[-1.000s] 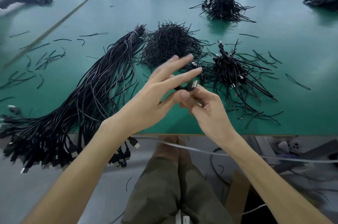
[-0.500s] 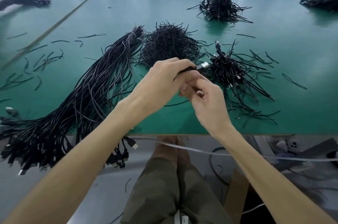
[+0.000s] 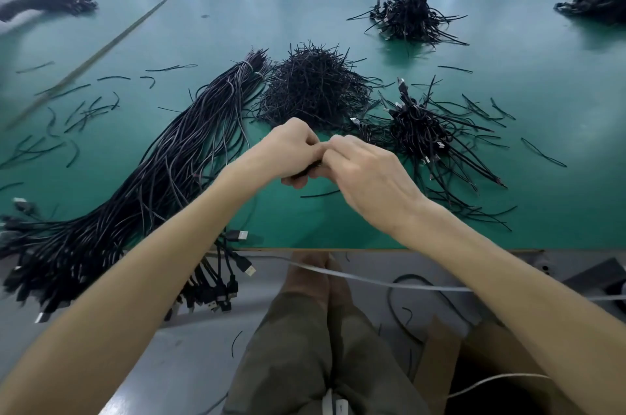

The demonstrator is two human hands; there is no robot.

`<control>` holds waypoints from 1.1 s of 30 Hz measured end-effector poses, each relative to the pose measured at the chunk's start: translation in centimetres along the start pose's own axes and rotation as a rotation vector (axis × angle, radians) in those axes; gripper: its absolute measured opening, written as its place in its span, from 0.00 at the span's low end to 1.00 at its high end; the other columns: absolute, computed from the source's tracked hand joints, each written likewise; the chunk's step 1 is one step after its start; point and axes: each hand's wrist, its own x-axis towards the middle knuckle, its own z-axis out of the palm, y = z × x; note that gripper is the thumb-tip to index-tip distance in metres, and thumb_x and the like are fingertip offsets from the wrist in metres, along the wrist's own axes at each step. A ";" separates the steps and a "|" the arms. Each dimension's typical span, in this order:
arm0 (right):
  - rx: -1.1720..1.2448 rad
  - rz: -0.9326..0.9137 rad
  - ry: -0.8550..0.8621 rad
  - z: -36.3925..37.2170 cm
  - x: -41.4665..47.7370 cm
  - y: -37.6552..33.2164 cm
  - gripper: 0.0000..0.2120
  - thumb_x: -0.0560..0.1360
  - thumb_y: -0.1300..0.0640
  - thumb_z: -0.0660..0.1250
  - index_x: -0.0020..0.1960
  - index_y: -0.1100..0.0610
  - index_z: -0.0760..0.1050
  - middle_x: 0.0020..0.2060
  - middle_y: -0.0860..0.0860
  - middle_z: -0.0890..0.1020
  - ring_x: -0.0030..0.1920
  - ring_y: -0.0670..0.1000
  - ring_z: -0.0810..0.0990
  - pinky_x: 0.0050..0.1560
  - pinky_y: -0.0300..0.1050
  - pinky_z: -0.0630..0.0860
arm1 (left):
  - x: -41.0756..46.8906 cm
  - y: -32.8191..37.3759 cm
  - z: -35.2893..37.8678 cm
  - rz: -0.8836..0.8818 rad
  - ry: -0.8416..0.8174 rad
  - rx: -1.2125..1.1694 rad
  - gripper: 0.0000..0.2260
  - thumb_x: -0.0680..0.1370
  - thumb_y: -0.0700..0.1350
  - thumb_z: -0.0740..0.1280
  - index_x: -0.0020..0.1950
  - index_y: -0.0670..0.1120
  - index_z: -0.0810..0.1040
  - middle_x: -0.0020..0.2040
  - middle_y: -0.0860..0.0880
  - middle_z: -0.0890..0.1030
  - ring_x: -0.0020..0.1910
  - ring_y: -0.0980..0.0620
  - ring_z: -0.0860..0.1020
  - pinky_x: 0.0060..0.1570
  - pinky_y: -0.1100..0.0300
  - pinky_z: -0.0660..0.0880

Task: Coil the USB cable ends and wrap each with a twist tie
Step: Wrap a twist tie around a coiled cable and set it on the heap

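The left hand (image 3: 291, 150), splayed open a second ago, now grips the coiled USB cable (image 3: 310, 166); the right hand (image 3: 366, 174) pinches it too, probably tightening the twist tie.

The thin black USB cable (image 3: 309, 170) is mostly buried between the left hand (image 3: 291, 152) and right hand (image 3: 367, 174), both curled round it, so only a dark sliver peeks out. One short black twist tie (image 3: 320, 193) lies flat just under them. The heap of black twist ties (image 3: 315, 92) sits right beyond the knuckles, and the long bundle of loose black USB cables (image 3: 152, 177) stretches off left of the left hand.
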 end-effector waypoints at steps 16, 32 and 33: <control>0.597 0.478 0.163 -0.1 -0.5 0.1 0.06 0.74 0.64 0.75 0.41 0.60 0.78 0.39 0.49 0.77 0.39 0.45 0.74 0.42 0.33 0.68 | -2.5 -3.2 -1.8 0.459 -0.150 -0.434 0.37 0.77 0.28 0.70 0.80 0.56 0.66 0.45 0.52 0.78 0.43 0.46 0.82 0.45 0.48 0.82; 0.282 0.253 0.283 0.0 -0.3 -0.2 0.08 0.77 0.66 0.69 0.40 0.63 0.73 0.39 0.53 0.74 0.38 0.53 0.73 0.42 0.51 0.74 | -3.3 -1.7 -0.3 0.514 0.394 0.307 0.18 0.84 0.56 0.60 0.37 0.52 0.61 0.41 0.56 0.71 0.34 0.47 0.70 0.34 0.49 0.72; 0.172 0.206 0.289 -0.1 -0.2 -0.1 0.08 0.78 0.65 0.68 0.40 0.63 0.74 0.39 0.54 0.75 0.38 0.55 0.74 0.43 0.53 0.75 | -3.2 -1.5 -0.3 0.451 0.376 0.294 0.20 0.84 0.56 0.60 0.36 0.51 0.62 0.35 0.54 0.72 0.31 0.47 0.71 0.33 0.50 0.71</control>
